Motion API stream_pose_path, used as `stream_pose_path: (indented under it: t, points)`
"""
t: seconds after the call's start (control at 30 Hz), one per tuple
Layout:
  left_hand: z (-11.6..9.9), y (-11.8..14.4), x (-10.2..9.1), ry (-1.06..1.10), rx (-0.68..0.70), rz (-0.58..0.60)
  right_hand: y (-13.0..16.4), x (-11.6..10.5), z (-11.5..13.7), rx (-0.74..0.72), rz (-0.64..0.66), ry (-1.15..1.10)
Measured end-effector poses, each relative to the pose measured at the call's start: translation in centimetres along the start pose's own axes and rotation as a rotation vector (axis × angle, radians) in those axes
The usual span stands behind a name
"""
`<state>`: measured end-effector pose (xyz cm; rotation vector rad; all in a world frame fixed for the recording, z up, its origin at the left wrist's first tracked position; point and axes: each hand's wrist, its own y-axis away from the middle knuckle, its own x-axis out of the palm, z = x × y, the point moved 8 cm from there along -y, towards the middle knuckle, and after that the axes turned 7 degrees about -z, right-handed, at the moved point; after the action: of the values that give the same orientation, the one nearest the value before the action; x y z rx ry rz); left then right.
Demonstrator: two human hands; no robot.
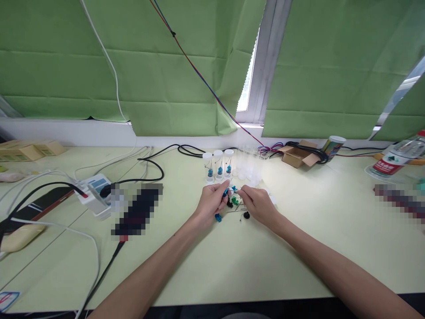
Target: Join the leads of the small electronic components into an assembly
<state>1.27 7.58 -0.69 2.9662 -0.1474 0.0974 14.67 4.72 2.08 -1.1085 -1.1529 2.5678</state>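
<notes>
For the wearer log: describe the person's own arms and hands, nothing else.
Both forearms are bare, with no sleeve in view. The left hand and the right hand wear no gloves; no ring, watch or wristband shows. Fingernails look short and unpainted.

No legible text (bottle point(395, 160) label blurred)

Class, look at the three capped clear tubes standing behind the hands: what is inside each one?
Each of the three capped tubes holds one small blue part with thin wire leads. What kind of part it is, and whether anything lies beneath it, is too small to tell.
</notes>
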Motion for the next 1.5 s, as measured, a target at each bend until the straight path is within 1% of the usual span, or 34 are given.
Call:
stream_pose_path:
  t: [0.2,0.6,0.7,0.87,0.97,1.1,1.2,1.33,1.43,1.5]
  points:
    - [0.4,-0.2,0.2,0.023,-0.003,0.026,0.1,-0.3,0.5,-0.034,-0.057,0.043]
    - [0.2,0.1,0.6,0.080,-0.006,0.054,0.0,-0.8,1.0,-0.022,-0.163,0.055]
    - [0.2,0.2,0.7,0.090,-0.008,0.049,0.0,-0.8,0.9,-0.013,-0.154,0.047]
    - [0.1,0.0,0.6,0.092,0.006,0.052,0.0,-0.4,0.4,0.000,-0.087,0.023]
    - [0.3,-0.3,0.5,0.089,-0.018,0.047,0.0,-0.3,0.1,-0.001,-0.070,-0.001]
    - [0.6,-0.5,0.2,0.092,-0.064,0.032,0.0,-0.2,0.5,-0.039,-0.052,-0.037]
    - [0.6,-0.6,0.2,0.113,-0.082,0.051,0.0,-0.3,1.0,-0.081,-0.057,-0.048]
    - [0.6,-0.6,0.1,0.122,-0.117,0.070,0.0,-0.7,1.4,-0.125,-0.084,-0.003]
    - [0.6,-0.6,-0.1,0.132,-0.147,0.053,0.0,-1.3,1.7,-0.141,-0.130,0.035]
    - [0.4,-0.7,-0.3,0.110,-0.133,0.025,-0.1,-1.6,1.8,-0.134,-0.161,0.055]
